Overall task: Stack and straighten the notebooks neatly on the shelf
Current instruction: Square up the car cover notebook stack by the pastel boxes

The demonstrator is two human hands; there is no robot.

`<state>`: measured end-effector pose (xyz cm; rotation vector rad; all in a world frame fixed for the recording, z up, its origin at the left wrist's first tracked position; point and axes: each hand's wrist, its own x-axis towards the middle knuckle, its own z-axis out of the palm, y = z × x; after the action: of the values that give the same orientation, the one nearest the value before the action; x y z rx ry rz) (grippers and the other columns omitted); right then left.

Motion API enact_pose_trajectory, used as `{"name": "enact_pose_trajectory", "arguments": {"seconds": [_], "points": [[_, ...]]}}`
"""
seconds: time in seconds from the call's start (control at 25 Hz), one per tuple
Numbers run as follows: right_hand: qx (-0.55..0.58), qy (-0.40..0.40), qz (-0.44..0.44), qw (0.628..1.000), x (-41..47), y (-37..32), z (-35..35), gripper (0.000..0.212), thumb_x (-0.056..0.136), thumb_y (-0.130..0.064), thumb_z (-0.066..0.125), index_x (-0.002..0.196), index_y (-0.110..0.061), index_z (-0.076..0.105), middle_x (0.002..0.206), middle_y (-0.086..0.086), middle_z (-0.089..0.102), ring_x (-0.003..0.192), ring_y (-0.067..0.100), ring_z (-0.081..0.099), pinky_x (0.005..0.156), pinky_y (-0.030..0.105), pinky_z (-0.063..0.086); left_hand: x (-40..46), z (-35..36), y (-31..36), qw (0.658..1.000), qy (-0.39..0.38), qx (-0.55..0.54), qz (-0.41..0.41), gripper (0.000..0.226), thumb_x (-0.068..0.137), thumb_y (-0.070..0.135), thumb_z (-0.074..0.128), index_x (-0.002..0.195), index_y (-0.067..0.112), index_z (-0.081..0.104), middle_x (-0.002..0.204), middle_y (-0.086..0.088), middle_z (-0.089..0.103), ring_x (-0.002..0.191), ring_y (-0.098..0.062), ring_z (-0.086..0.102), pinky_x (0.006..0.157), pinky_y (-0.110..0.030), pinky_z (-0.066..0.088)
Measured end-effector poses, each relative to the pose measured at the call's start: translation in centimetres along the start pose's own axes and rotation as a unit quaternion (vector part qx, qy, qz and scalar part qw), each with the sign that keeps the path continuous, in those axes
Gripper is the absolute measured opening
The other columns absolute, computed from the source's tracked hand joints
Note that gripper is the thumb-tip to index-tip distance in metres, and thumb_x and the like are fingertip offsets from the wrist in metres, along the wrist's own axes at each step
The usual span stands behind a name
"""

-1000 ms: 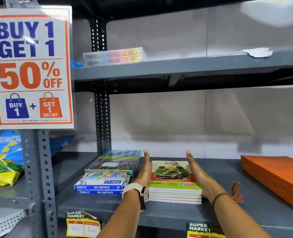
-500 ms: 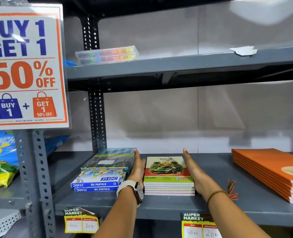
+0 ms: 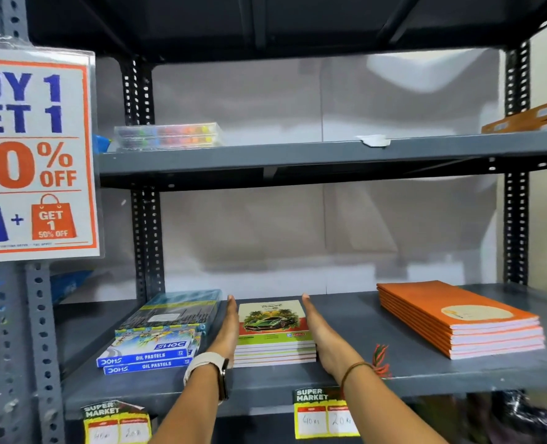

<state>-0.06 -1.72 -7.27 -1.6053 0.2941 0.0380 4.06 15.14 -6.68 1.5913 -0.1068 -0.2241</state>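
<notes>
Grey steel shelf (image 3: 346, 376) carries one stack of notebooks (image 3: 275, 344), about five high, its top cover showing a green car. Two hands flank it, palms inward, flat against its sides. Left hand (image 3: 225, 330) has fingers (image 3: 232, 310) straight and pressed together along the stack's left edge; a watch (image 3: 206, 368) sits on that wrist. Right hand (image 3: 322, 334) has fingers (image 3: 309, 310) likewise straight and together against the right edge; a thread band (image 3: 355, 368) circles that wrist. Just outside the left fingers lie two oil pastel boxes (image 3: 147, 360) stacked, with one darker box (image 3: 173, 314) on top. Well outside the right fingers sits one orange stack (image 3: 458, 318), about five books. Two price tags (image 3: 325, 413) hang below the shelf edge.
</notes>
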Motion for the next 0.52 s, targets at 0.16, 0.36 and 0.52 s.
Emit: {"name": "enact_pose_trajectory", "arguments": {"seconds": [0.16, 0.36, 0.52], "points": [[-0.023, 0.016, -0.049, 0.998, -2.3, -0.7, -1.5, 0.082, 0.087, -0.074, 0.026, 0.151, -0.024, 0.025, 0.161, 0.001, 0.021, 0.148, 0.023, 0.019, 0.117, 0.039, 0.017, 0.9, -0.8, 1.3, 0.999, 0.016, 0.041, 0.0, 0.085, 0.091, 0.065, 0.008, 0.149, 0.006, 0.024, 0.153, -0.021, 0.029, 0.143, -0.036, 0.025, 0.119, -0.045, 0.018], [-0.064, 0.131, -0.134, 0.98, -4.1, -4.1, -8.1, 0.079, 0.091, -0.067, 0.027, 0.153, -0.018, 0.021, 0.162, 0.004, 0.018, 0.148, 0.027, 0.019, 0.117, 0.046, 0.018, 2.2, 2.4, 6.7, 0.974, 0.115, 0.138, 0.141, 0.076, 0.092, 0.064, 0.012, 0.15, 0.016, 0.023, 0.159, -0.011, 0.02, 0.146, -0.029, 0.02, 0.12, -0.042, 0.014], [-0.089, 0.215, -0.173, 0.957, -4.6, -5.7, -15.5, 0.078, 0.093, -0.064, 0.027, 0.148, -0.009, 0.032, 0.157, 0.012, 0.031, 0.145, 0.03, 0.028, 0.119, 0.043, 0.022, 2.7, 11.7, 9.2, 0.978, 0.096, 0.07, 0.169, 0.072, 0.093, 0.061, 0.018, 0.146, 0.014, 0.033, 0.156, -0.011, 0.028, 0.144, -0.028, 0.027, 0.118, -0.039, 0.019]]}}
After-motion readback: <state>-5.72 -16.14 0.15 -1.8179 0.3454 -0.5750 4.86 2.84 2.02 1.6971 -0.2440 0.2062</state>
